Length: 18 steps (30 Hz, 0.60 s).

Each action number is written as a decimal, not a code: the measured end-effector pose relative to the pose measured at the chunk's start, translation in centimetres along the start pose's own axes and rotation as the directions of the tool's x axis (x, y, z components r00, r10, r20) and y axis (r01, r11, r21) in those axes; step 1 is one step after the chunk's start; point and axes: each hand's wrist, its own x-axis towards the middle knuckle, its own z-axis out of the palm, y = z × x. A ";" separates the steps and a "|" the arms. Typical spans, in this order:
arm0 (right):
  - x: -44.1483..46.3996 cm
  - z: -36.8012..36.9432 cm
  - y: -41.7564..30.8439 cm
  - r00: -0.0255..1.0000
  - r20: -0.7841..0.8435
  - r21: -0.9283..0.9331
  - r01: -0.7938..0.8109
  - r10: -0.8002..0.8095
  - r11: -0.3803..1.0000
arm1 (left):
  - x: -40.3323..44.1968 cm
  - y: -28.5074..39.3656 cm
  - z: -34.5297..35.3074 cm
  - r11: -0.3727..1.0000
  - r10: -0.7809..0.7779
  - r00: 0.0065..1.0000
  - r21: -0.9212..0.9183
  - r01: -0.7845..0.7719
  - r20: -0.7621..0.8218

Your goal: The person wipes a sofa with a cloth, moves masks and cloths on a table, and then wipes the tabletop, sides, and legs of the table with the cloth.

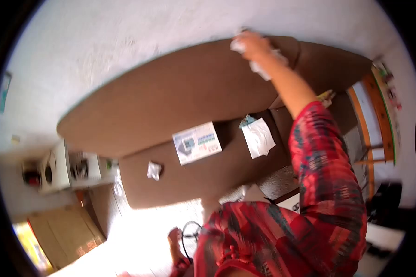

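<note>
My right hand (254, 45) is at the top edge of the brown sofa's backrest (180, 87), near the wall, its fingers closed and slightly blurred. It holds a crumpled white cloth (262, 71), part of which shows at the fingertips and part hangs below the wrist. On the seat below lie a white box with blue print (197, 143), a white sheet or bag (259, 138) with a blue-green piece at its top, and a small crumpled white piece (154, 171). My left hand is not visible.
White shelves (62, 166) stand at the left, with a brown board or box (62, 235) below them. An orange wooden frame (379, 117) is at the right. A black cable loop (184, 236) and a bare foot (174, 237) are near the sunlit floor (138, 235).
</note>
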 end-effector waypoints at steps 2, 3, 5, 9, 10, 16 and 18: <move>0.5 3.1 7.4 0.990 -0.137 -0.004 -0.009 0.008 1.000 | -2.5 -1.8 3.1 0.988 -0.038 0.999 -0.152 0.040 0.016; 0.3 3.1 10.0 0.990 -0.125 -0.064 -0.074 0.065 0.995 | -4.8 -1.5 4.7 0.997 0.021 1.000 -0.069 -0.020 0.017; -0.3 3.9 15.5 0.983 -0.139 -0.071 -0.127 0.116 0.989 | -7.9 -1.7 8.2 0.983 -0.026 0.999 -0.182 0.019 -0.039; -3.2 6.1 21.1 0.934 -0.294 0.053 -0.198 0.205 0.979 | -10.9 -4.3 12.2 0.995 0.093 0.994 -0.040 -0.095 -0.049; -3.5 7.6 22.8 0.912 -0.356 0.157 -0.156 0.203 0.975 | -12.3 -3.5 12.9 0.987 0.102 0.994 -0.121 -0.107 -0.046; -5.1 13.6 21.0 0.736 -0.569 0.458 -0.086 0.367 0.885 | -16.2 -1.8 15.7 0.994 0.049 0.988 -0.091 -0.063 -0.147; -5.8 15.2 18.7 0.680 -0.548 0.566 -0.128 0.487 0.815 | -15.8 -3.7 16.0 0.980 0.073 0.989 -0.176 -0.096 -0.132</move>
